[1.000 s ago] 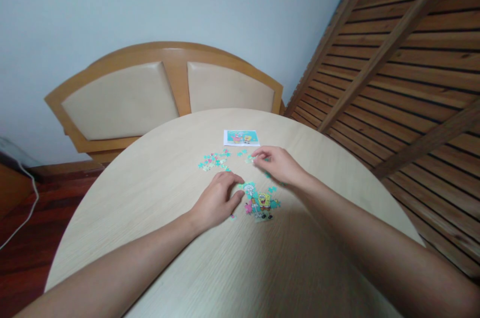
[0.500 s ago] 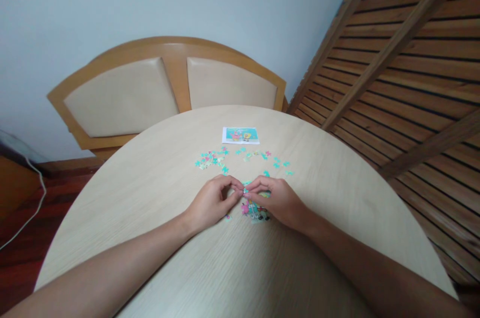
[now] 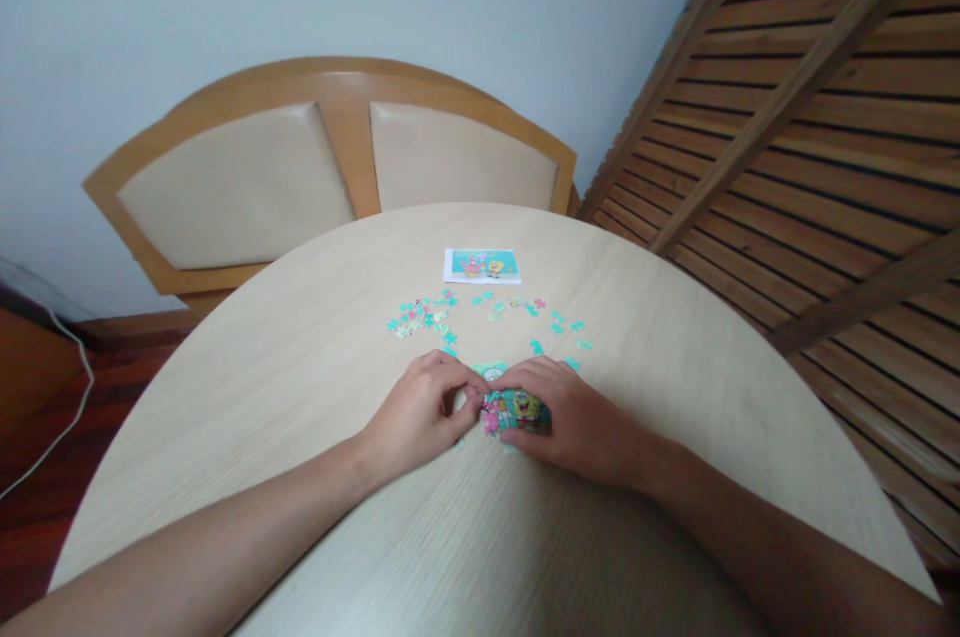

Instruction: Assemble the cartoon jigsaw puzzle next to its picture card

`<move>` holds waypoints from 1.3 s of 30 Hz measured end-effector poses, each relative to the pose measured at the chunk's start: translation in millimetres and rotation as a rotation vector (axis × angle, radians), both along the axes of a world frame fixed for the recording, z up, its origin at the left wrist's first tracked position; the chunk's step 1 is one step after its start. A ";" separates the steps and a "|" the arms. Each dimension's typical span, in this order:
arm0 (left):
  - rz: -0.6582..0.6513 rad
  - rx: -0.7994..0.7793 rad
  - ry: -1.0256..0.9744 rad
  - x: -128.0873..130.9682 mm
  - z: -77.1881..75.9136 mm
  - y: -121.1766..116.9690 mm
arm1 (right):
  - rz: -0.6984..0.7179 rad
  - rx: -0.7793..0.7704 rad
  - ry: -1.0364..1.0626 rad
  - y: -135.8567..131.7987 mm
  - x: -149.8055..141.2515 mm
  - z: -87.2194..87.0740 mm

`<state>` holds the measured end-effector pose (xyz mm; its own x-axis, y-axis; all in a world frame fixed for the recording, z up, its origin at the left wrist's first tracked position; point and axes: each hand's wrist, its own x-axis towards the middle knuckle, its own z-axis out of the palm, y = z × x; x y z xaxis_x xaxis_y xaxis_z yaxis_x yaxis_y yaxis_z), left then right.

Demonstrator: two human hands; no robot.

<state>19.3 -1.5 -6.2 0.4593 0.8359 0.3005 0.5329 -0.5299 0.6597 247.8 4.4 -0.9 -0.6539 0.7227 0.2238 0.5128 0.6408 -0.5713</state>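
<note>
A partly assembled jigsaw puzzle (image 3: 523, 406) lies on the table before me, showing a yellow cartoon figure and a pink one. Around its right side my right hand (image 3: 574, 414) is curved, fingers along the top and thumb at the lower edge. My left hand (image 3: 429, 402) pinches at the puzzle's left edge, thumb and forefinger together on a small puzzle piece mostly hidden by the fingertips. Just above the gap between the hands, part of a teal and white puzzle section (image 3: 493, 372) shows.
Loose puzzle pieces (image 3: 420, 315) lie heaped beyond my left hand, with several teal pieces (image 3: 557, 325) scattered to the right. A picture card (image 3: 484, 266) lies farther back on the round table (image 3: 315, 337). Behind stands a padded chair back (image 3: 337, 77); a slatted wooden screen (image 3: 750, 147) is at right.
My right hand has gone from a fingertip pinch beside the left one to a wider grasp around the puzzle's right side. My left fingertips have shifted slightly down, still pinched.
</note>
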 end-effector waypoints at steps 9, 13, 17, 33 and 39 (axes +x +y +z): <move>-0.039 0.044 0.038 0.2 0.9 -1.4 | -0.006 0.037 -0.005 -2.6 -0.1 -3.3; -0.066 0.064 0.030 -0.4 -1.2 0.0 | -0.005 0.058 0.005 -3.4 -0.3 -4.3; -0.069 0.069 0.034 -2.0 -4.2 1.5 | -0.004 0.072 0.005 -3.1 -0.2 -4.7; -0.085 0.100 0.086 -4.4 -3.6 -1.0 | 0.014 0.063 -0.017 -2.2 1.1 -2.6; -0.119 0.121 0.124 -6.3 -2.1 0.2 | 0.035 0.080 -0.008 -1.0 0.6 -2.7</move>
<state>13.0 -1.3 -8.3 0.5925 0.7348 0.3303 0.5350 -0.6654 0.5205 248.4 3.4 -3.6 -0.6806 0.6792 0.2746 0.4931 0.7019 -0.5140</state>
